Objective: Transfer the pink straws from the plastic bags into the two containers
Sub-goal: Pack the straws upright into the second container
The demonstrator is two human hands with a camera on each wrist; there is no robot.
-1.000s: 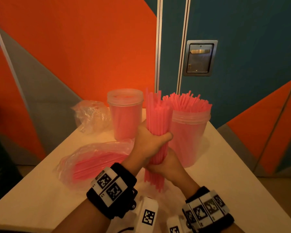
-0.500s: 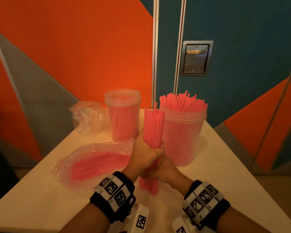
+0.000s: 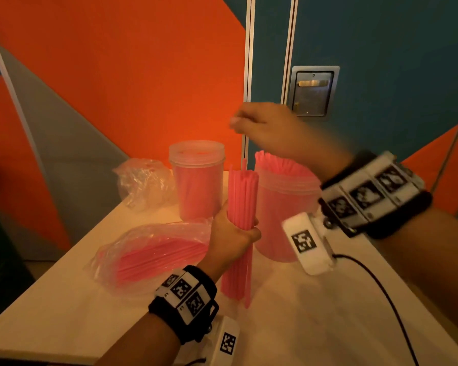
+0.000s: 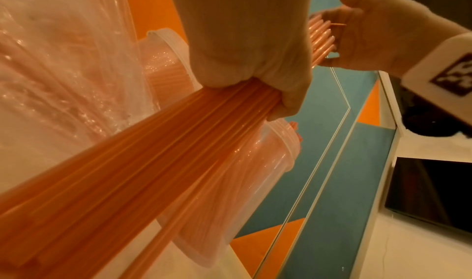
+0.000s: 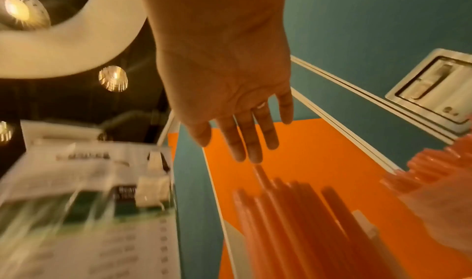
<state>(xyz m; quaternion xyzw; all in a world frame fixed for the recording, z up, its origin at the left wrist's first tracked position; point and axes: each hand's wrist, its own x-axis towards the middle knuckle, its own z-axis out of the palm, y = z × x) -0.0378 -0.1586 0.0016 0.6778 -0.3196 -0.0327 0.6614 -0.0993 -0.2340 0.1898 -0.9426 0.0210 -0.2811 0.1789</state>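
My left hand grips an upright bundle of pink straws around its middle, its lower ends standing on the white table. The left wrist view shows the same bundle running out of the fist. My right hand hovers above the bundle's top with straight fingers, holding nothing. Behind stand two clear containers: the left one with straws below its rim, the right one packed with straws that stick out above it. A plastic bag of straws lies at left.
A crumpled empty plastic bag sits at the back left of the table. An orange, grey and teal wall with a metal recessed handle rises right behind the containers. A black cable trails over the table at right.
My right hand let go of the bundle's lower part and rose above its top. The left hand lowered the bundle until it stands on the table.
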